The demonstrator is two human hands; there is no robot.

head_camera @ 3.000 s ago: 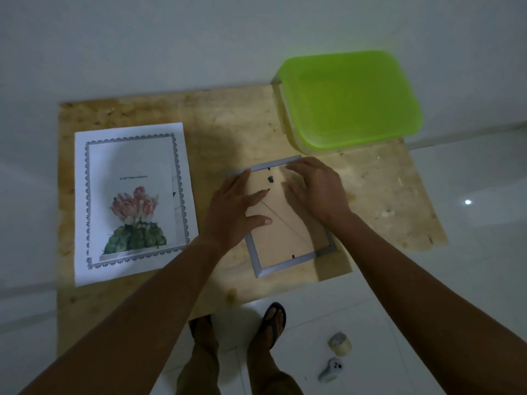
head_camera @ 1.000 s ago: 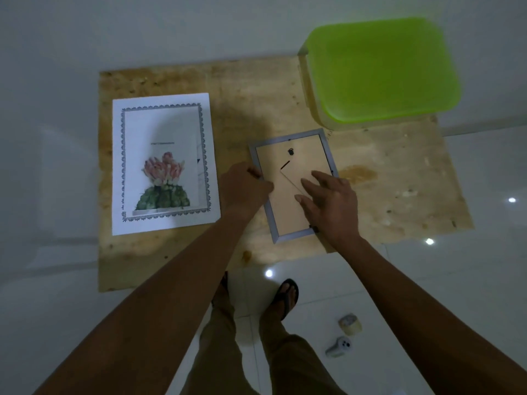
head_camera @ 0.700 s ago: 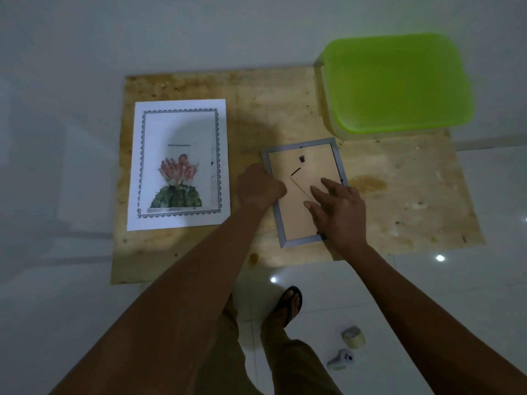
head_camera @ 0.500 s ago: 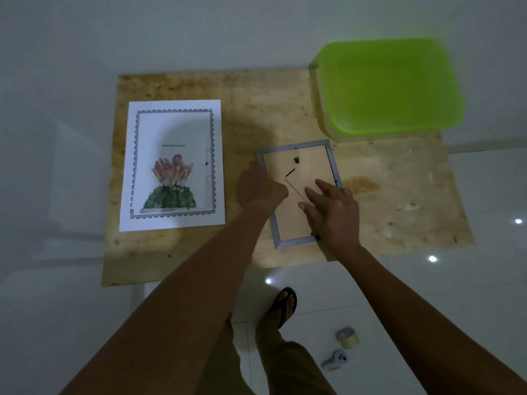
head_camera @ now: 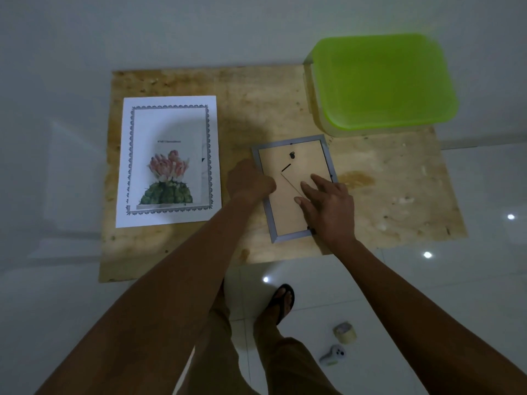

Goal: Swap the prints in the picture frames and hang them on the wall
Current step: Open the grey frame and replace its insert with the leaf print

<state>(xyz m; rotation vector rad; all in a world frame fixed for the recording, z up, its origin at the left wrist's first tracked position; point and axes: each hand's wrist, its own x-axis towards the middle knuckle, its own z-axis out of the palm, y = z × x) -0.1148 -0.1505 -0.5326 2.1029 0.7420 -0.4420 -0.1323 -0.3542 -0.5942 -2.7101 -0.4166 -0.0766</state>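
A small grey picture frame (head_camera: pixel 328 155) lies face down on a plywood board (head_camera: pixel 256 109), its tan backing with a hanger and a folded stand facing up. My left hand (head_camera: pixel 248 181) is curled at the frame's left edge, fingers tucked against the rim. My right hand (head_camera: pixel 328 203) rests flat on the backing's lower right, fingers spread. A cactus flower print (head_camera: pixel 168 161) on white paper lies flat to the left of the frame, apart from both hands.
A lime green plastic box (head_camera: pixel 382 81) sits at the board's far right corner, close to the frame's top. On the white tiled floor below lie a tape roll (head_camera: pixel 344 332) and a small white device (head_camera: pixel 333 356). My sandalled foot (head_camera: pixel 281 302) stands near the board's front edge.
Three seconds ago both hands lay flat on the backing. The left hand has since curled at the frame's left edge and the right slid to the lower right. The frame has straightened.
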